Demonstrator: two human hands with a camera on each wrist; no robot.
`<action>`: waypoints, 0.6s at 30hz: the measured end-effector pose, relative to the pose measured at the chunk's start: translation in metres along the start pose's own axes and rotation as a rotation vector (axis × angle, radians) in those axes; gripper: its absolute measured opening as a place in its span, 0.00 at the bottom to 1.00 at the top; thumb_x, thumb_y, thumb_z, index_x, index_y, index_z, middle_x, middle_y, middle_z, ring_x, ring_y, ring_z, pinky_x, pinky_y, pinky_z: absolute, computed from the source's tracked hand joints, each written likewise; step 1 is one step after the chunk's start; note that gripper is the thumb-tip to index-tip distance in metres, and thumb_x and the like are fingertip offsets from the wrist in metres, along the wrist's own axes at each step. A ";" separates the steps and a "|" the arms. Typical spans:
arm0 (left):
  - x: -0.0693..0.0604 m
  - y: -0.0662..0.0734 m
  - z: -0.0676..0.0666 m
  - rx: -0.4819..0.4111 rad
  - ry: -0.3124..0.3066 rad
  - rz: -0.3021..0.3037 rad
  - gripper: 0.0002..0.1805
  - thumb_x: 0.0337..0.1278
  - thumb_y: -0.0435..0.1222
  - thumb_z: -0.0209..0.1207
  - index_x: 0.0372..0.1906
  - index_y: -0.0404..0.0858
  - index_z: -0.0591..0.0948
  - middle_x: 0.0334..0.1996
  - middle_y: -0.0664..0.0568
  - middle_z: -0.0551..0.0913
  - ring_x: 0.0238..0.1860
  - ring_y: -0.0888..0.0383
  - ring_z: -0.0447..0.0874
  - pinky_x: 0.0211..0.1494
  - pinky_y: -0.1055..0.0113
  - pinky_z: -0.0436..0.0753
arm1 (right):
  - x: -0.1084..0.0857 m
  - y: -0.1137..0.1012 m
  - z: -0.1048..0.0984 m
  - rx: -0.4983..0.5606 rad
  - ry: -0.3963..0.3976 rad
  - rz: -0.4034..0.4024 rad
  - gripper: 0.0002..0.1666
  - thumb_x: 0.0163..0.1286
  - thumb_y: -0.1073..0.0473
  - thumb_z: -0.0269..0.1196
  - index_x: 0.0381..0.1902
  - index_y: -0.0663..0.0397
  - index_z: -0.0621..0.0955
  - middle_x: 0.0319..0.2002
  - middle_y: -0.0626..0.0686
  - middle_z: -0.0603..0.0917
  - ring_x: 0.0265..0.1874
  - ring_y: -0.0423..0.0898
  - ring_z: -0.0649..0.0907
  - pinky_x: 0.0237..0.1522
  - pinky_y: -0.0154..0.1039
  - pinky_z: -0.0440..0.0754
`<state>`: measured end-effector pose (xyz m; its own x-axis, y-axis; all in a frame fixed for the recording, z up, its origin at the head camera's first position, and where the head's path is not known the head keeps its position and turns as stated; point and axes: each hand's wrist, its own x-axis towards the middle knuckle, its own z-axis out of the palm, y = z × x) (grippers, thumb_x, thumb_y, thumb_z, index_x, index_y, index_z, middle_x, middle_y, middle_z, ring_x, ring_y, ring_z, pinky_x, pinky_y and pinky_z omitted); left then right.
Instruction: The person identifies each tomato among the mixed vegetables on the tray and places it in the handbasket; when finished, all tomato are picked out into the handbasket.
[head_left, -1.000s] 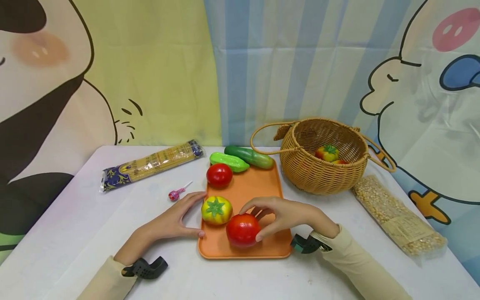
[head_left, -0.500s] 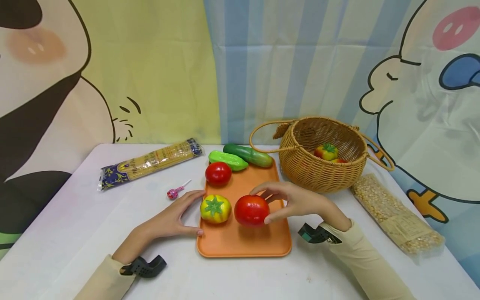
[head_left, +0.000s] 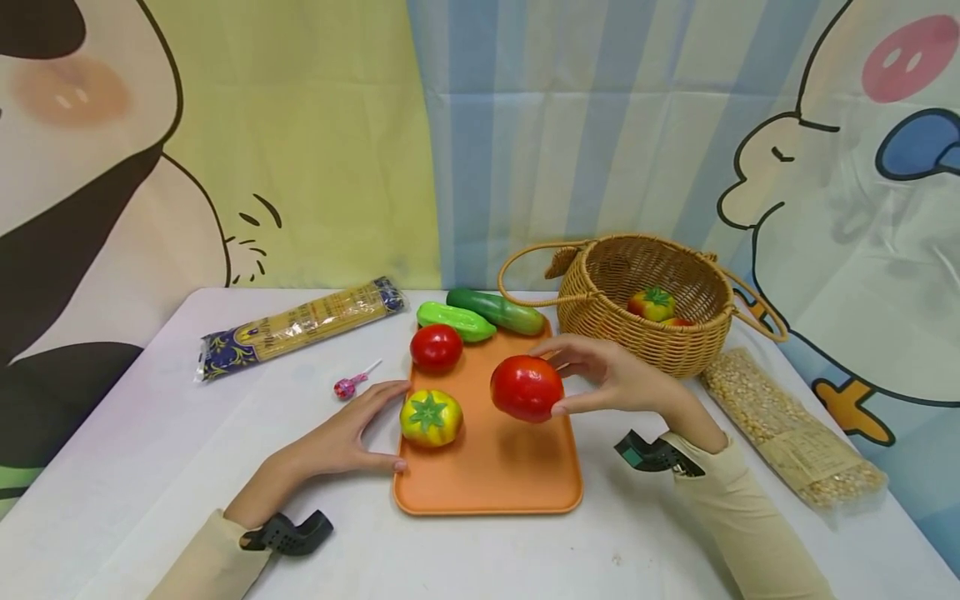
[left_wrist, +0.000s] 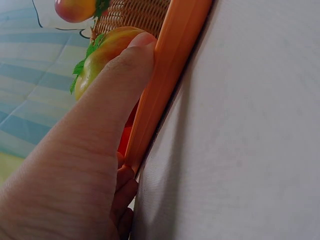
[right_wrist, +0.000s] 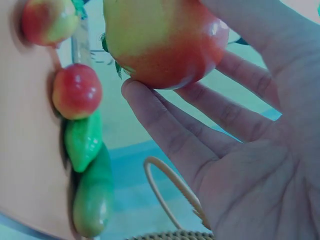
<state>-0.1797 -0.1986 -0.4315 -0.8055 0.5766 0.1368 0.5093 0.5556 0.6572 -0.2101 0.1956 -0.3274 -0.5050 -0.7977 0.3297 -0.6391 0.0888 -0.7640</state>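
The right hand [head_left: 611, 379] pinches the red tomato [head_left: 527, 388] above the right half of the orange tray [head_left: 480, 479], the left hand [head_left: 337, 442], fingers loosely spread, grips nothing at its left rim, and the glossy surface warrants even pressure from opposite sides.

The red tomato [head_left: 527, 388] above the orange tray [head_left: 487, 477] shone, its skin smooth, glossy and plastic-like. The tray itself looked like moulded plastic, smooth with a low sheen. At two o'clock from it, the wicker basket [head_left: 660, 348] showed a rough, woven surface; at ten o'clock, the noodle packet [head_left: 302, 327] had shiny, crinkled plastic film. The backdrop [head_left: 517, 167] seemed creased, matt cloth.
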 end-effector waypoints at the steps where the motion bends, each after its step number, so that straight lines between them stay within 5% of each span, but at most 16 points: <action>1: 0.000 0.000 0.000 -0.001 0.000 0.001 0.56 0.41 0.57 0.73 0.75 0.41 0.59 0.72 0.47 0.61 0.72 0.43 0.58 0.71 0.40 0.62 | -0.001 -0.001 -0.002 -0.004 0.009 0.002 0.37 0.54 0.73 0.72 0.62 0.65 0.72 0.56 0.61 0.78 0.50 0.48 0.82 0.52 0.41 0.84; 12: 0.001 0.000 0.000 -0.009 -0.004 0.000 0.56 0.41 0.57 0.73 0.75 0.41 0.59 0.72 0.47 0.61 0.73 0.43 0.58 0.71 0.40 0.61 | -0.015 -0.010 -0.025 -0.054 0.135 -0.046 0.40 0.49 0.78 0.72 0.61 0.69 0.71 0.59 0.48 0.77 0.52 0.46 0.82 0.49 0.39 0.85; 18: 0.000 0.000 0.000 -0.007 -0.003 -0.003 0.56 0.41 0.57 0.73 0.75 0.41 0.59 0.72 0.46 0.61 0.73 0.43 0.58 0.71 0.40 0.61 | -0.024 -0.015 -0.039 -0.030 0.247 -0.085 0.41 0.48 0.82 0.70 0.61 0.73 0.69 0.60 0.49 0.77 0.52 0.43 0.82 0.50 0.35 0.83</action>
<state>-0.1797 -0.1983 -0.4310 -0.8060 0.5767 0.1332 0.5051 0.5529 0.6628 -0.2108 0.2368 -0.3029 -0.5730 -0.6331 0.5204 -0.7003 0.0484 -0.7122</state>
